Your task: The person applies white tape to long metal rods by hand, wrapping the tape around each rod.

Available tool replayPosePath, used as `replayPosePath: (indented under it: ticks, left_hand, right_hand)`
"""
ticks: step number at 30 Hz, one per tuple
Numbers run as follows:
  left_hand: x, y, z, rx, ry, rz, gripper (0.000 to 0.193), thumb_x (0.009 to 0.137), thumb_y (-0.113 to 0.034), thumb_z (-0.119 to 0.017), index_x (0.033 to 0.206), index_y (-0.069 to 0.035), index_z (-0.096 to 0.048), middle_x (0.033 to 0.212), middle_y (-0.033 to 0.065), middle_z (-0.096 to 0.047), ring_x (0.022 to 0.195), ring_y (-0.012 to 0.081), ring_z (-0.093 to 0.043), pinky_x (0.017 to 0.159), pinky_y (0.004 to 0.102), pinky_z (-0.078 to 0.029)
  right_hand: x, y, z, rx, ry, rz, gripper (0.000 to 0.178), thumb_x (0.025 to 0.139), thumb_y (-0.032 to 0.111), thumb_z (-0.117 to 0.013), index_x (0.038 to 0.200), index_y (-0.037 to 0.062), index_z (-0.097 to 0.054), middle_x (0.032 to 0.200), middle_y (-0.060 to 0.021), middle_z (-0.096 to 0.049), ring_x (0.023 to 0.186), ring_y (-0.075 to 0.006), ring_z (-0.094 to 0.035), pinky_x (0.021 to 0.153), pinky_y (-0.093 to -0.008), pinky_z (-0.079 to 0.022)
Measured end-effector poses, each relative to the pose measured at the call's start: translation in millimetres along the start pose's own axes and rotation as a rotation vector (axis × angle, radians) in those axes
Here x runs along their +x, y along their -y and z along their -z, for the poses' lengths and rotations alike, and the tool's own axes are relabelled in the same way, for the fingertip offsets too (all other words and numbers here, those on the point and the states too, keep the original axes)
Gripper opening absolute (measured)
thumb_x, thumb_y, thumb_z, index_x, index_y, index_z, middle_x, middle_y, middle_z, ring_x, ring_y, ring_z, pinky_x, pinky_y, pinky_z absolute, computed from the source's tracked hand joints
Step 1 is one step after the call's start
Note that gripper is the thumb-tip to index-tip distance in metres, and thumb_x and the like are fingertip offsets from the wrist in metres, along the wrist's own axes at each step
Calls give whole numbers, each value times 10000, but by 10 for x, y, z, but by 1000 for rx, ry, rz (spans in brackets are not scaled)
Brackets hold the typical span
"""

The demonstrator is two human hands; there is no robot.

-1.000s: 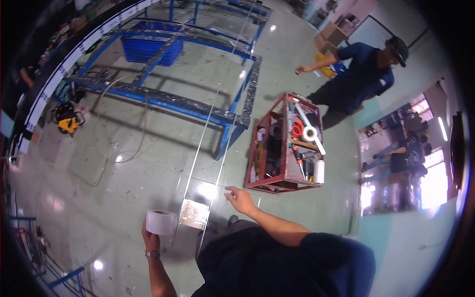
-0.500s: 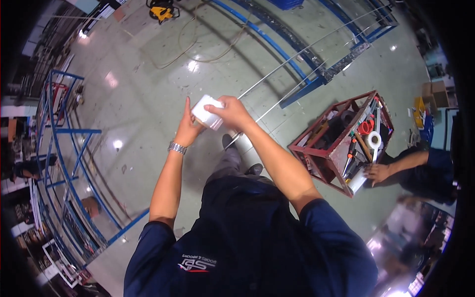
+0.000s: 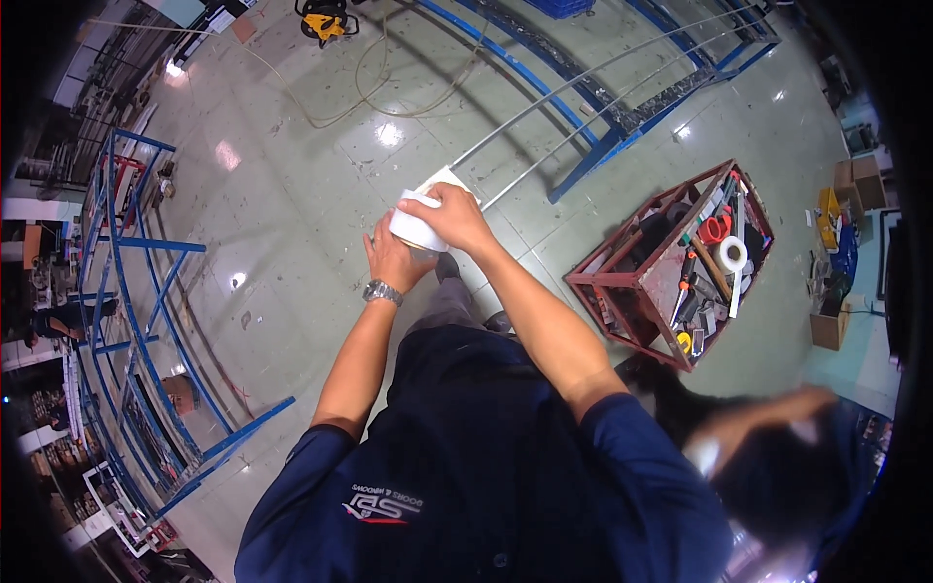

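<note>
A white roll of wrapping film (image 3: 415, 231) is between my hands, in front of my body. My right hand (image 3: 455, 216) grips it from the upper right, thumb across its top. My left hand (image 3: 391, 257) is closed against its lower left side, some fingers hidden beneath. Just beyond my right hand, a flat whitish piece (image 3: 442, 179) shows at the near ends of two long thin bars (image 3: 530, 119). Whether it is film stretched off the roll, I cannot tell.
The bars run to a blue metal stand (image 3: 593, 165). Right of me stands a red-framed tool cart (image 3: 622, 282) with tools and a white roll (image 3: 731, 255). A co-worker's blurred arm (image 3: 758, 423) is at lower right. Blue racking (image 3: 160, 245) stands left; a yellow cable reel (image 3: 328, 21) lies far off.
The film roll and both hands have shifted slightly, up against the bars' near ends. My left fingers have closed in on the roll. The co-worker has moved away from the cart with a white item.
</note>
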State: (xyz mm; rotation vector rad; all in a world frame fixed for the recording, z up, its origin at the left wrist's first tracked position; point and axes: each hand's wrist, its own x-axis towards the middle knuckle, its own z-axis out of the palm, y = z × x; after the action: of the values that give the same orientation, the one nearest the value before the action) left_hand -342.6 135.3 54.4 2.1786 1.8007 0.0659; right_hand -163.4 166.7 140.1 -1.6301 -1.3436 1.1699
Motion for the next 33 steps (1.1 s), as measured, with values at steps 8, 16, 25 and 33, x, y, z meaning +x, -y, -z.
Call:
replayPosePath:
  ticks: [8,16,25,33]
  left_hand:
    - [216,80,146,-14,-87,-60,1350,600,-493,-931,1680,-147,-198,1567,195,-438,1412,380,-453,1143,612,-329]
    - [340,98,337,33,31,-81,1352,583,-469,-950,1686,-318,-184,1536,198,-452,1385,389,-466,1086,640,-333]
    - [813,718,408,-201,52,-233,1023,755,-570,-828,1612,-202,-409,1355,151,-623,1219,333,-603,1055,519,-423]
    - [2252,1542,16,-694,672,-112,599,957,-298,-716,1508,-121,-558,1274,155,-733,1191,299,-686,1016,405,-527]
  right_hand:
    - [-686,-315,314,-135,-18,-168,671,798,571,-814,967,-75,-741,940,-278,-747,915,-392,-747,806,-445,-564]
    - [-459,-1569,-33,-60,-65,-320,537,874,484,-820,957,-40,-743,849,-157,-752,756,-226,-712,708,-378,-542]
    - [447,-1884,-270,270,208,-340,374,909,127,-787,1221,-42,-670,1119,-73,-713,1055,-153,-619,939,-317,-472]
    - [866,-2543,-389,292,224,-511,391,917,149,-712,1278,25,-625,1088,-92,-699,918,-193,-665,757,-338,-528]
